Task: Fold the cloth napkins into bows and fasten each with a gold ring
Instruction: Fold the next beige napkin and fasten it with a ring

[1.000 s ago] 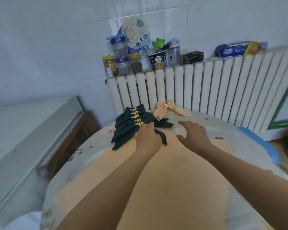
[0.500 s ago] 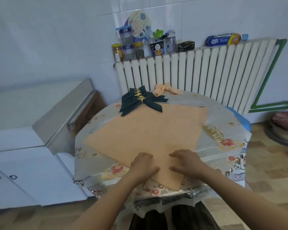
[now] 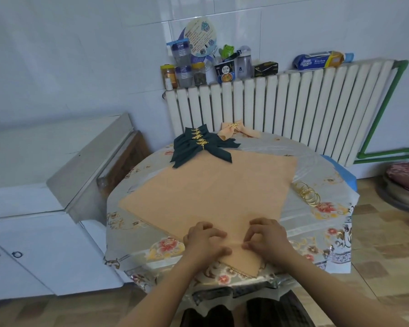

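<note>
Folding step: you are at the start of a new bow — the peach napkin (image 3: 208, 197) lies flat and open on the round table (image 3: 326, 223), turned like a diamond, with its near corner at the table edge close to you.
Left hand (image 3: 204, 240): it rests on the near corner, fingers curled, and the thumb and fingertips seem to pinch a small ridge of cloth.
Right hand (image 3: 267, 237): just beside the left one, also curled, fingertips pressed into the same ridge — the two hands nearly touch.
Next move: in my judgement you must make the first narrow pleat across this corner and go on pleat by pleat toward the far corner; keep each fold even, because the soft cloth will slip on the glossy table cover.
Rings: the loose gold rings (image 3: 307, 195) wait to the right of the napkin, just beside its edge; you will need one only after the pleating.
Finished bows: the dark green bows (image 3: 198, 147) lie in a pile on the far corner of the napkin, and one peach bow (image 3: 234, 129) lies behind them.
Hard to see: your hands cover the fold itself, so how deep it is I cannot tell; the count of green bows is not clear either.
</note>
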A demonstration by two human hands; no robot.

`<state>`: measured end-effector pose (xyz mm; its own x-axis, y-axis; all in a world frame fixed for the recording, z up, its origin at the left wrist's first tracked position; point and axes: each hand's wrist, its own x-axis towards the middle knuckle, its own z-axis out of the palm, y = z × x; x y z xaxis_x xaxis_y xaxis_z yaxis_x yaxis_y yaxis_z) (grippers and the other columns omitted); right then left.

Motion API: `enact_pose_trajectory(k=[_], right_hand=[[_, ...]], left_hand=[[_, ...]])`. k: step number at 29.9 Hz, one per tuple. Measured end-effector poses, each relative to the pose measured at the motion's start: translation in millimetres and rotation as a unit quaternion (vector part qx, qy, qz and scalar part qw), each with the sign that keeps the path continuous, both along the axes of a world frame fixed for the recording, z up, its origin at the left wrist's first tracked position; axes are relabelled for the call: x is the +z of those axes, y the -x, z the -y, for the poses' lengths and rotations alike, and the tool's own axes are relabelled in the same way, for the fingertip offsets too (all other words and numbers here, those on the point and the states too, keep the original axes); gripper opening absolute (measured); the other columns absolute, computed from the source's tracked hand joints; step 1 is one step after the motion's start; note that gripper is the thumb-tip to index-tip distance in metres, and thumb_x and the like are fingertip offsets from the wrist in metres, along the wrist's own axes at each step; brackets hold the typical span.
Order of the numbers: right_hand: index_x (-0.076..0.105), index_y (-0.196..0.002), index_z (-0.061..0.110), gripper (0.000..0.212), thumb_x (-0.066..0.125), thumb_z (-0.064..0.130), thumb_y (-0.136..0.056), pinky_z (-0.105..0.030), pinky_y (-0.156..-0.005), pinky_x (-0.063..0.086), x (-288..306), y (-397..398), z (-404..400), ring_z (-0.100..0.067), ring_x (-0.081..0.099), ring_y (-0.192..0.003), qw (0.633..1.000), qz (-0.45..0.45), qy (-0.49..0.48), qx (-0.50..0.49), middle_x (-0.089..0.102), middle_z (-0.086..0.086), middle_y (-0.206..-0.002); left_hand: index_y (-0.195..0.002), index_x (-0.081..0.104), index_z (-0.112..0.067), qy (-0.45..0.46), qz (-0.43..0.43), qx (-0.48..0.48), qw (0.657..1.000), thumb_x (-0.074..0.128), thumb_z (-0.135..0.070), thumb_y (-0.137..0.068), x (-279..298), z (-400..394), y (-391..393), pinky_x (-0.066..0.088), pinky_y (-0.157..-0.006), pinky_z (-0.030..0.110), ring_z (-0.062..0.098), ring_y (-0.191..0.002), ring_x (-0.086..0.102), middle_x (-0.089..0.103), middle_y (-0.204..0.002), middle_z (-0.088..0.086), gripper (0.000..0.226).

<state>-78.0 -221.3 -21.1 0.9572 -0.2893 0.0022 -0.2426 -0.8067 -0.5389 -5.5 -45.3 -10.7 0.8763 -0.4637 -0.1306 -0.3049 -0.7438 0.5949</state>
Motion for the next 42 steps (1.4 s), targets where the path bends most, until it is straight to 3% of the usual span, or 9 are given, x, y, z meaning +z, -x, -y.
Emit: enact_pose_trajectory(k=[6,14,19,22,24,30,33,36,42], right_hand=[[0.065,-0.091,0.033,0.010,0.059,0.039,-0.086,-0.027,-0.093,0.026,-0.6,-10.2,-5.5,-0.014,0.039,-0.117,0.995,-0.007,0.092,0.032,0.051,0.010,-0.122],[0.059,-0.076,0.033,0.010,0.065,0.036,-0.083,-0.030,-0.088,0.042,20.1,-25.0,6.4,-0.015,0.053,-0.100,0.996,-0.075,-0.008,0.048,0.054,0.011,-0.092],[0.056,-0.071,0.031,0.017,0.063,0.029,-0.086,-0.034,-0.093,0.039,32.1,-30.1,8.1,-0.012,0.055,-0.094,0.998,-0.002,-0.045,0.037,0.059,0.013,-0.086],[0.059,-0.088,0.028,0.008,0.063,0.035,-0.086,-0.032,-0.094,0.034,36.8,-28.9,5.8,-0.011,0.049,-0.097,0.998,0.039,-0.025,0.041,0.057,0.016,-0.092],[0.061,-0.107,0.031,0.025,0.062,0.043,-0.085,-0.031,-0.089,0.030,37.6,-26.7,8.6,-0.013,0.050,-0.103,0.998,0.040,0.012,0.040,0.059,0.014,-0.102],[0.057,-0.069,0.006,0.045,0.049,0.043,-0.094,-0.031,-0.061,0.026,47.0,-22.5,24.0,-0.019,0.048,-0.063,0.995,0.085,-0.046,-0.006,0.045,0.001,-0.059],[0.036,-0.058,0.013,0.047,0.050,0.039,-0.095,-0.031,-0.055,0.020,54.8,-20.7,21.8,-0.014,0.033,-0.053,0.992,0.098,-0.079,0.010,0.031,0.003,-0.053],[0.046,-0.058,0.007,0.047,0.053,0.037,-0.094,-0.031,-0.056,0.023,55.9,-21.6,22.0,-0.013,0.036,-0.053,0.985,0.113,-0.132,0.007,0.036,0.001,-0.054],[0.032,-0.051,0.020,0.050,0.057,0.035,-0.092,-0.021,-0.047,0.019,56.2,-20.3,14.8,-0.005,0.029,-0.042,0.977,0.115,-0.181,0.014,0.027,0.009,-0.043]], left_hand=[[-0.064,0.060,-0.042,0.025,0.032,0.025,0.999,0.077,-0.040,-0.071,0.5,3.2,-0.1,0.020,-0.095,0.029,0.012,-0.122,0.036,0.047,-0.119,-0.015,0.019],[-0.091,0.062,-0.044,-0.029,0.000,-0.019,0.999,0.064,-0.062,-0.074,7.4,4.0,-4.6,0.024,-0.100,0.035,0.015,-0.124,0.035,0.046,-0.124,-0.013,0.024],[-0.100,0.071,-0.036,0.004,0.043,-0.029,0.999,0.061,-0.045,-0.084,18.9,7.6,-13.3,0.030,-0.096,0.030,0.009,-0.111,0.048,0.060,-0.109,-0.016,0.021],[-0.085,0.073,-0.021,0.065,0.054,-0.032,0.996,0.056,-0.030,-0.091,23.4,7.7,-22.3,0.040,-0.077,0.027,0.014,-0.089,0.057,0.067,-0.087,-0.006,0.019],[-0.082,0.067,-0.016,0.059,0.085,-0.050,0.993,0.053,-0.025,-0.094,27.2,8.0,-26.1,0.034,-0.064,0.029,0.016,-0.077,0.054,0.063,-0.079,-0.001,0.021],[-0.078,0.052,-0.019,0.010,0.185,-0.074,0.980,0.042,-0.031,-0.099,42.6,5.1,-33.4,0.033,-0.055,0.032,0.022,-0.066,0.052,0.054,-0.067,0.001,0.027],[-0.080,0.054,-0.014,-0.007,0.211,-0.071,0.975,0.040,-0.030,-0.099,52.4,3.7,-34.4,0.030,-0.055,0.033,0.024,-0.067,0.051,0.054,-0.070,0.003,0.029],[-0.073,0.048,-0.012,-0.007,0.220,-0.077,0.972,0.041,-0.029,-0.099,59.9,3.9,-31.7,0.027,-0.054,0.034,0.024,-0.065,0.047,0.047,-0.063,0.001,0.032],[-0.060,0.034,-0.016,-0.039,0.205,-0.086,0.974,0.039,-0.027,-0.099,69.8,0.2,-30.0,0.026,-0.056,0.032,0.021,-0.063,0.043,0.040,-0.058,-0.001,0.042]])
